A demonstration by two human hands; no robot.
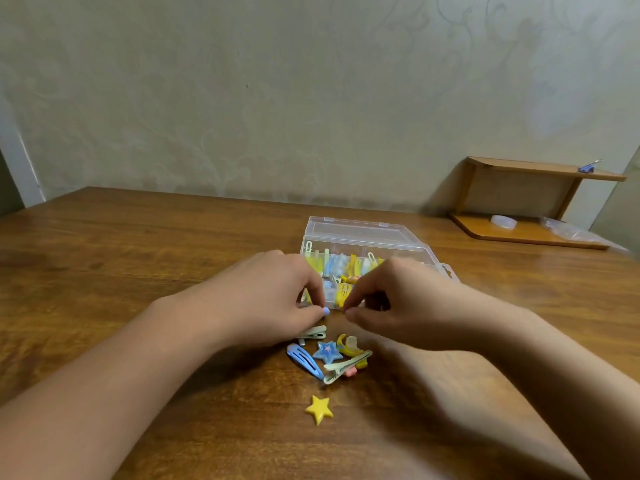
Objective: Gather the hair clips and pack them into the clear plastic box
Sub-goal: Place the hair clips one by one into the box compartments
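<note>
On the table, both hands hover at the clear box. Left hand pinches a blue clip; right hand fingertips are pinched together, contents unclear.

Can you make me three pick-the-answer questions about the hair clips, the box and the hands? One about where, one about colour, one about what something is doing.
1. Where is the yellow star clip?
A. in the clear plastic box
B. alone on the table, nearest the camera
C. on the wooden shelf

2. What colour is the other star clip in the pile?
A. blue
B. red
C. green

3. How is the clear plastic box right now?
A. shut
B. upside down
C. open, with clips inside

Answers:
1 B: it lies on the table, apart from the pile.
2 A: it is blue with a small pink star on it.
3 C: the lid is folded back and yellow and blue clips fill the compartments.
</note>
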